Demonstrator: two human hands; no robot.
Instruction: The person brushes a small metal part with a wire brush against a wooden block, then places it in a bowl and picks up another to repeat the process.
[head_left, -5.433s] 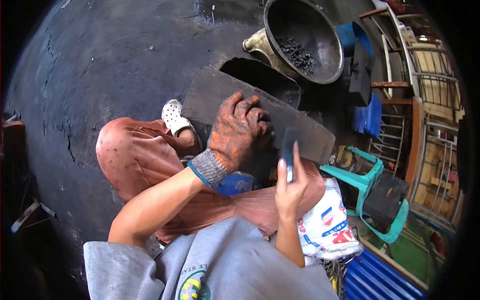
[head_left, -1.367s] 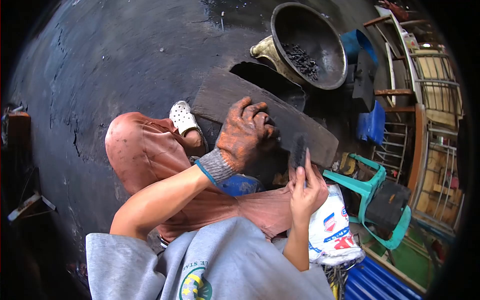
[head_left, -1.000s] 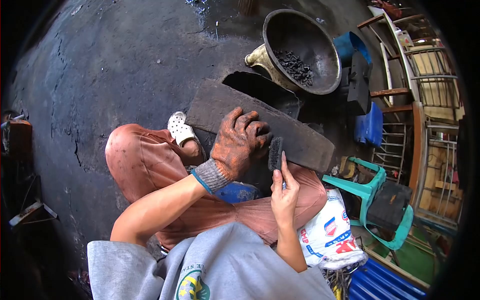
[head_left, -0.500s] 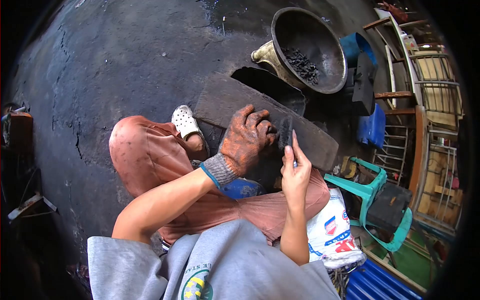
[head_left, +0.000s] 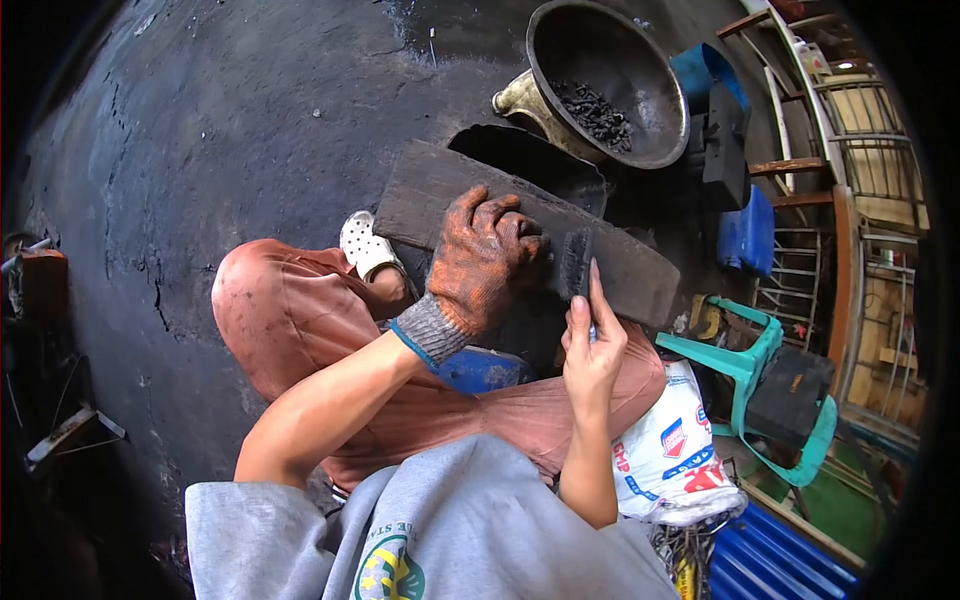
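Note:
My left hand [head_left: 480, 262], in a grey knit glove with worn orange coating, is over the near edge of a dark wooden board [head_left: 640, 275]. Its fingers are curled round something dark that I cannot make out. My bare right hand [head_left: 593, 345] is closed on the handle of a black-bristled brush [head_left: 575, 262], just right of the glove. One finger stretches along the back of the brush. The board lies slanted in front of my knees. Behind it is a dark curved container [head_left: 530, 165].
A large metal bowl [head_left: 655, 110] with small dark pieces stands at the top. To the right are a blue container [head_left: 746, 232] and a green plastic stool [head_left: 745, 362]. A white printed sack [head_left: 665, 450] lies by my right knee, above blue ribbed plastic [head_left: 780, 560].
The view has shifted slightly. My gloved left hand has tilted a little and moved slightly away from the brush. The brush stays in my right hand.

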